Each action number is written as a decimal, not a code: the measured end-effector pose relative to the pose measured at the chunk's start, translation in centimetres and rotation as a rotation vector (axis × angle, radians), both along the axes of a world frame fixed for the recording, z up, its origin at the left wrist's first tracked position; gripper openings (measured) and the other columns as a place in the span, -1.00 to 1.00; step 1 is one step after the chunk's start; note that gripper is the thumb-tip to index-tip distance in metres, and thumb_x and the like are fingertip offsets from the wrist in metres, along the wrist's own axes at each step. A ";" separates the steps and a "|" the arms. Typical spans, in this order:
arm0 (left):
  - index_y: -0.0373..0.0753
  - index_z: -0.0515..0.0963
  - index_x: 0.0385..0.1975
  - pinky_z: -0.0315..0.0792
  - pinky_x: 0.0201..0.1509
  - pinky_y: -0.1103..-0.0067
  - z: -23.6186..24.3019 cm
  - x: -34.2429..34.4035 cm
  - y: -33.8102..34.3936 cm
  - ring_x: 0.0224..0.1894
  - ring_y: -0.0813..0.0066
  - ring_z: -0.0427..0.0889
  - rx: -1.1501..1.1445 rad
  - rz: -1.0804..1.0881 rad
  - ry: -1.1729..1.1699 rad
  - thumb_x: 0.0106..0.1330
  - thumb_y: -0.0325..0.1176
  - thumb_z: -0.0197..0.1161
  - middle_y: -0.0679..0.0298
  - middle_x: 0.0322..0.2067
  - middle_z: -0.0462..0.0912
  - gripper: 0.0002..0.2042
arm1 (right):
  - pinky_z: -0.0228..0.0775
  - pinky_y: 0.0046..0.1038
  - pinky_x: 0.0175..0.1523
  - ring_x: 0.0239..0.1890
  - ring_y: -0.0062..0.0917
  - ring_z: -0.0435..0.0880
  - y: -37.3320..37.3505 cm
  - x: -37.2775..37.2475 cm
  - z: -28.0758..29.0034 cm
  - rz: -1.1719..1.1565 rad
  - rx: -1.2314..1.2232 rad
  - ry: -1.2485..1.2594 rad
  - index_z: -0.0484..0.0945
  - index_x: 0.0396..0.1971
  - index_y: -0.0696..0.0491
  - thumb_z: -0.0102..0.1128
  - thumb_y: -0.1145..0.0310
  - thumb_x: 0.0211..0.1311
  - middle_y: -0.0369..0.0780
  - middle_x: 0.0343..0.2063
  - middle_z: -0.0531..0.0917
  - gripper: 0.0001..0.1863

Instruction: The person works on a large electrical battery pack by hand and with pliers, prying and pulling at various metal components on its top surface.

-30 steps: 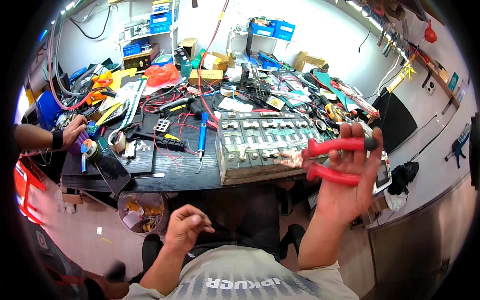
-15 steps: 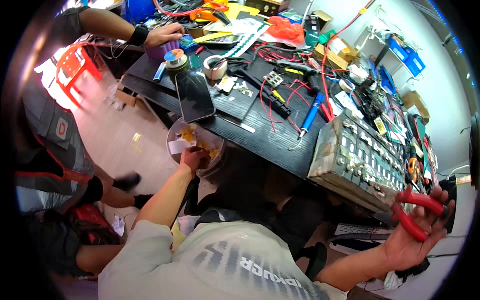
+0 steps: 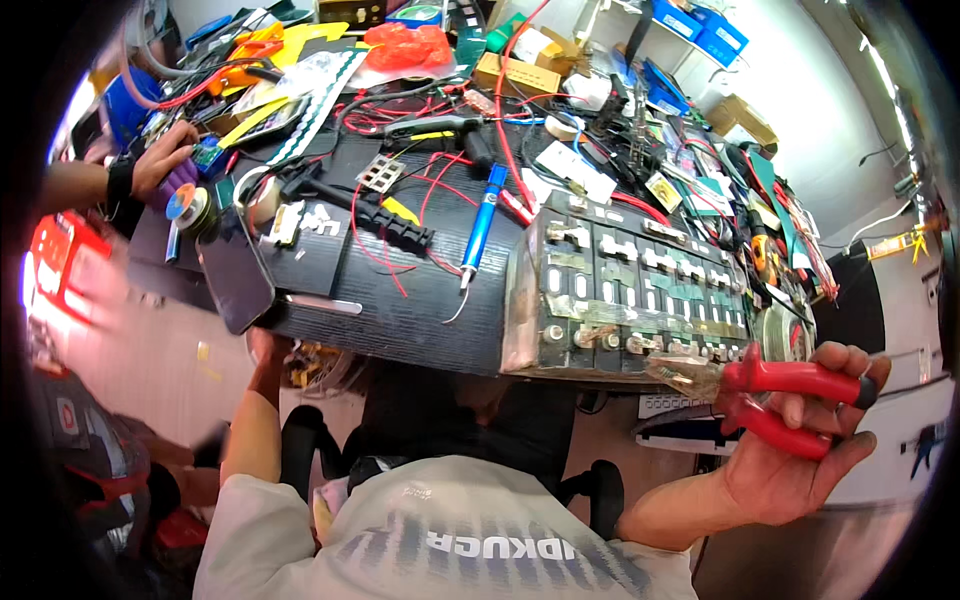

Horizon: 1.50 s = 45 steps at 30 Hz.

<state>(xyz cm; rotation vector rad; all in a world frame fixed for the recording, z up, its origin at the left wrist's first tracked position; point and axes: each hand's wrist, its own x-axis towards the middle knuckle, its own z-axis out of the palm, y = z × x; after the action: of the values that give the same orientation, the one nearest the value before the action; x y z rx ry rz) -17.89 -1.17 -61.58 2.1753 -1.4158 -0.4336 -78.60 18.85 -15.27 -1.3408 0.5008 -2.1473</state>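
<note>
Combination pliers with red handles (image 3: 790,378) are in my right hand (image 3: 790,460), fingers threaded around the grips. Their metal jaws point left, close to the front right corner of a battery pack (image 3: 522,320) with rows of cells and metal terminals; I cannot tell whether they touch it. My left hand (image 3: 266,345) is low at the table's front edge, beside a waste bin (image 3: 330,378) holding yellowish scraps. The table edge and a black smartphone (image 3: 236,275) hide its fingers.
A blue soldering iron (image 3: 484,225), red wires and a black glue gun (image 3: 440,128) lie on the black table (image 3: 430,325). Another person's hand (image 3: 165,155) rests by a solder spool (image 3: 188,208) at left. Tools and cables crowd the right side.
The view has swung to the right. My right hand has brought the pliers round so the jaws show beside the battery pack. My left hand has gone partly behind the table edge.
</note>
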 end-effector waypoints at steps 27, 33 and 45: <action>-0.25 0.70 -0.29 0.49 -0.33 0.33 42.4 -28.2 8.5 -0.41 0.15 0.68 -0.440 -1.299 0.418 0.25 -0.37 0.53 0.21 -0.43 0.70 -0.84 | 0.79 -0.17 -0.03 0.45 0.01 0.47 -1.3 4.9 -3.8 0.062 -0.141 0.079 0.16 0.64 -0.11 0.31 -0.07 0.53 0.10 0.43 0.44 -0.15; -0.27 0.66 -0.31 0.47 -0.36 0.44 42.9 -34.3 6.0 -0.44 0.30 0.65 -0.606 -1.191 0.224 0.19 -0.36 0.58 0.21 -0.47 0.65 -0.78 | 0.74 -0.31 0.04 0.49 -0.04 0.44 -2.1 5.9 -4.3 0.001 -0.190 0.122 0.15 0.66 -0.13 0.32 -0.16 0.50 0.11 0.49 0.38 -0.10; -0.29 0.65 -0.38 0.51 -0.23 0.41 41.8 -34.8 5.4 -0.35 0.25 0.66 -0.618 -1.094 0.176 0.16 -0.48 0.48 0.20 -0.43 0.65 -0.88 | 0.76 -0.26 0.07 0.54 -0.01 0.37 -2.4 6.1 -5.0 0.073 -0.260 0.196 0.09 0.69 -0.24 0.31 -0.17 0.50 0.10 0.56 0.27 -0.08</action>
<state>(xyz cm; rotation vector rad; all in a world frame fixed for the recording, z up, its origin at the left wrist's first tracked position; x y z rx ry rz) -52.65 4.23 -19.82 0.7403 -2.1636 -0.4379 -72.46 16.43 -20.28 -1.6961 0.2468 -2.0859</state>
